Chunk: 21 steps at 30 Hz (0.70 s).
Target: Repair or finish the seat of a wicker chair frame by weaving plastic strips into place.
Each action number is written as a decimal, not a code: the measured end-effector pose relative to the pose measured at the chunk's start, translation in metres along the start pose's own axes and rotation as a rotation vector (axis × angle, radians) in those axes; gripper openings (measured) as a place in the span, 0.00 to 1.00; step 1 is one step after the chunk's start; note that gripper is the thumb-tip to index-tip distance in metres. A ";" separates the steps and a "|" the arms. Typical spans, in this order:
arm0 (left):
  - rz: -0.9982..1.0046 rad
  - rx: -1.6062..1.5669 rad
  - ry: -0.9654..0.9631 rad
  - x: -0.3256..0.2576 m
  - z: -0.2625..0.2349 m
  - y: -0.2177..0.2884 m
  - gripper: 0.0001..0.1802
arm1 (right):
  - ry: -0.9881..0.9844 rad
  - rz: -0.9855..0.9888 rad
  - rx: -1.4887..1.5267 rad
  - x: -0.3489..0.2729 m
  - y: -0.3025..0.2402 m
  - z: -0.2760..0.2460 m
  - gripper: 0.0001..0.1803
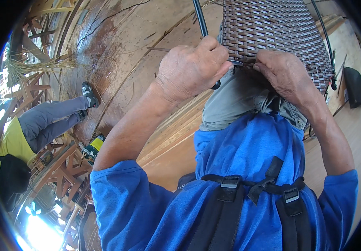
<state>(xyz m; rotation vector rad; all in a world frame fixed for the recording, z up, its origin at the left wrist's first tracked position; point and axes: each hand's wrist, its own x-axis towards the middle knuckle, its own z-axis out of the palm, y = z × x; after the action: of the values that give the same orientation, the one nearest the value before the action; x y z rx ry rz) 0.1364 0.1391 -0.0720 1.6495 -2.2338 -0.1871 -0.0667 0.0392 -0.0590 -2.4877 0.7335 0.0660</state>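
Note:
A brown woven wicker panel (272,31) lies over my lap, its near edge between my hands. My left hand (193,69) is closed in a fist round a flat metal blade (235,62), whose tip points right along that edge; its handle is hidden. A thin brown strip (158,49) sticks out on the far left side of the same fist; whether it belongs to the tool, I cannot tell. My right hand (284,74) pinches the wicker at the near edge, fingertips curled under and partly hidden. A black metal rod (200,19) runs beside the panel's left side.
Another black rod (323,31) lines the panel's right side. A dark case (355,87) lies at the right. Wooden planks (176,129) lie to my left. Farther left, a person in a yellow shirt (15,142) is near wooden frames and a green-and-black object (93,147). Strip scraps litter the floor.

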 end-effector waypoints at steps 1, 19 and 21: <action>-0.006 -0.003 0.003 -0.002 0.000 0.001 0.12 | -0.006 -0.003 -0.003 0.001 0.001 0.000 0.09; -0.844 -0.646 -0.172 -0.035 -0.007 0.018 0.26 | 0.029 -0.193 -0.068 0.017 -0.007 0.003 0.08; -0.845 -0.627 -0.191 -0.028 -0.005 0.014 0.25 | 0.093 -0.250 -0.133 0.022 -0.013 0.004 0.08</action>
<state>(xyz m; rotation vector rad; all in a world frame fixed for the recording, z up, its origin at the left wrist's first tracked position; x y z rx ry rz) 0.1325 0.1707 -0.0688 2.0932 -1.2145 -1.1498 -0.0405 0.0402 -0.0605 -2.7053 0.4624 -0.0963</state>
